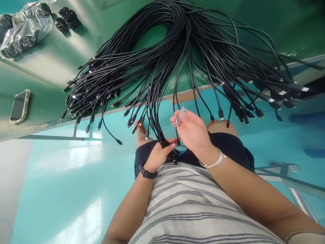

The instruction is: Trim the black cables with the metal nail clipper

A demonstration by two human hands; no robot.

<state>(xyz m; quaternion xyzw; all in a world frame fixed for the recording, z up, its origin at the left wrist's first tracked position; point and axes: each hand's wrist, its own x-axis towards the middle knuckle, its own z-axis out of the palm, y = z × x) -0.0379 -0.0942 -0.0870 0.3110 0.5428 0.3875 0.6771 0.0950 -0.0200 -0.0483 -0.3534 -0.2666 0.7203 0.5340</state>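
Observation:
My left hand point(157, 157) is closed around several black cables point(155, 112) close to their connector ends, in front of my lap. Those cables run down over the table edge from a large coiled bundle of black cables point(175, 17). Just to the right and a little higher, my right hand point(195, 134) pinches a small, shiny, silvery wire-like piece point(179, 117) between thumb and fingers. Its exact kind is too small to make out. One cable hangs behind the right fingertips. Connector ends fan out left and right along the edge.
The green table point(76, 47) carries a phone point(19, 106) at the left. Clear plastic bags with black items point(27, 30) lie at the upper left, beside loose black coiled pieces point(68, 19). A metal frame point(281, 171) stands at the lower right.

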